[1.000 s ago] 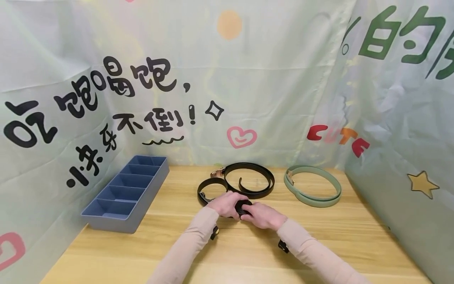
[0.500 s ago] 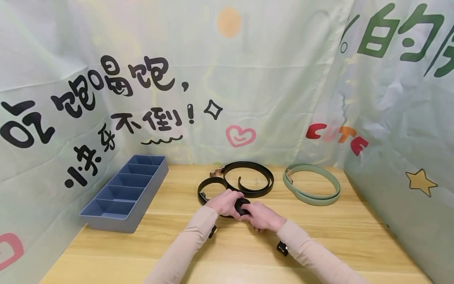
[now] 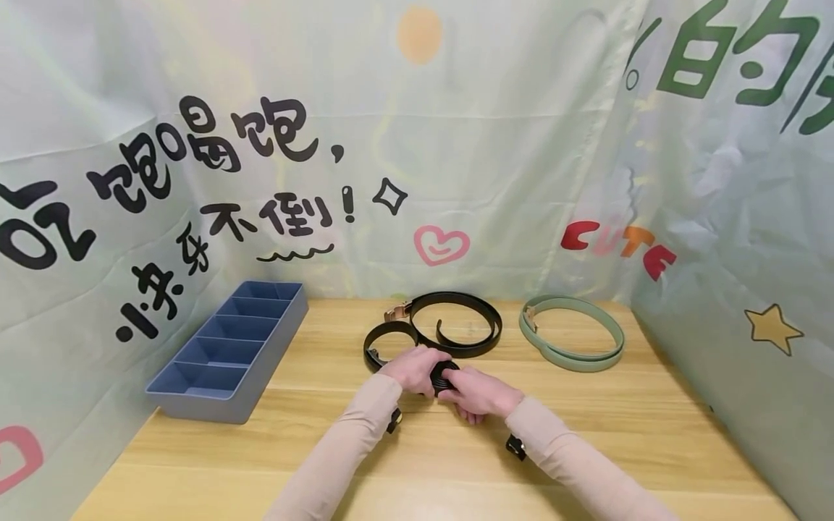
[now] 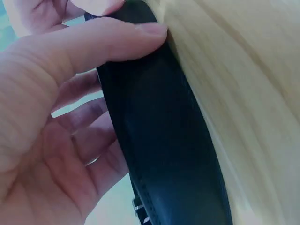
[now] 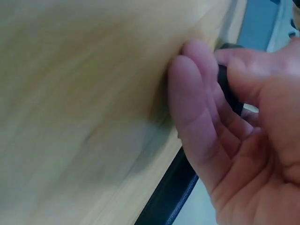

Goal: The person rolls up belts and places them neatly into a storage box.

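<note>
The left hand's (image 3: 414, 370) fingers (image 4: 110, 161) grip the coiled black belt (image 3: 444, 375), while the right hand (image 3: 481, 394) pinches the coil's right side. As a second ago, the coil sits between both hands; the right hand's lower fingers now show. Behind the coil, the backdrop (image 3: 495, 166) reads "CUTE" rightward, "吃饱喝饱" leftward.

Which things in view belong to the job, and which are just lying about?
In the job, apparently:
left hand
right hand
black belt coil between them
smaller black loop, possibly its other end

Seemingly just lying about:
larger black belt
green belt
blue divided tray
</note>
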Demonstrator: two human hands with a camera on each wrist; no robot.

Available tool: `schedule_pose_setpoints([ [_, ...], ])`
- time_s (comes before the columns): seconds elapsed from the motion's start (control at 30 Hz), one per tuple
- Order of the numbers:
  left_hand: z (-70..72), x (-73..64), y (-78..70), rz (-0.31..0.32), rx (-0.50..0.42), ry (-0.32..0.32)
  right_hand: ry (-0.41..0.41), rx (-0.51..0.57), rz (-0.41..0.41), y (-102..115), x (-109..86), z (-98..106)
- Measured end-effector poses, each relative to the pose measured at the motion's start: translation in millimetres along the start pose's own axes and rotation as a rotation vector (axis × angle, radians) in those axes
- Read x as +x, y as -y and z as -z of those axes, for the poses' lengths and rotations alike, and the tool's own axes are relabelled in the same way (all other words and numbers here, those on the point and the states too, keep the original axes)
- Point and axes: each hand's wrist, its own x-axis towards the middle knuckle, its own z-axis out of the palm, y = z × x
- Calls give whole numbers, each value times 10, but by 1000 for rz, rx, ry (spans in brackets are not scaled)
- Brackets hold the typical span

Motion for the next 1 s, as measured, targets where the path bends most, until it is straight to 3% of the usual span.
schedule_pose_setpoints([
  [0.1,-9,-9,33,-3,-4,-7,4,-20,9,11,14,-15],
  [0.33,60,-85,84,1,-109,80,37,-54,33,-61,5,78],
  [0.57,23,-75,69,21,-128,32,8,-31,20,23,-9,47],
  [0.83,2,-138,179,-6,-187,57,-25,-108,21,33,-54,52],
  [1.0,58,-270,315,86,-249,72,-22,-122,38,-8,-147,101],
])
